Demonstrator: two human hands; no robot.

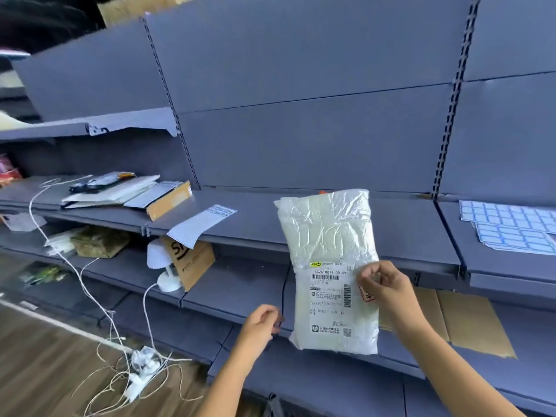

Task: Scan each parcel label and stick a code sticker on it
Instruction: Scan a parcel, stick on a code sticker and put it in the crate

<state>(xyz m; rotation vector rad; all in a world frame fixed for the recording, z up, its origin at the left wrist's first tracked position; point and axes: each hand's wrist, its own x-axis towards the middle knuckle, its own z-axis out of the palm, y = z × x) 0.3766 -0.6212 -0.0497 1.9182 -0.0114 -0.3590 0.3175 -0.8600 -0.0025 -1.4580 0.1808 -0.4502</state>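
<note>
A white plastic parcel [328, 236] hangs upright in front of the grey shelves. Its printed label [329, 296] with barcodes faces me. My right hand [388, 290] pinches the parcel at the label's upper right edge. A small red-bordered sticker [366, 294] shows on the parcel just under that hand, partly hidden by it. My left hand [263, 323] hovers near the parcel's lower left corner, apart from it, with its fingers curled. Something dark sits at its fingertips, too small to identify. Sheets of blue-bordered stickers [511, 227] lie on the shelf at right.
Flat parcels and a cardboard box [120, 191] lie piled on the middle shelf [255, 218] at left, with a loose paper slip [201, 224] over its edge. A white lamp [164, 266] and a cardboard envelope stand on the shelf below. Cables and a power strip [141, 362] lie on the floor.
</note>
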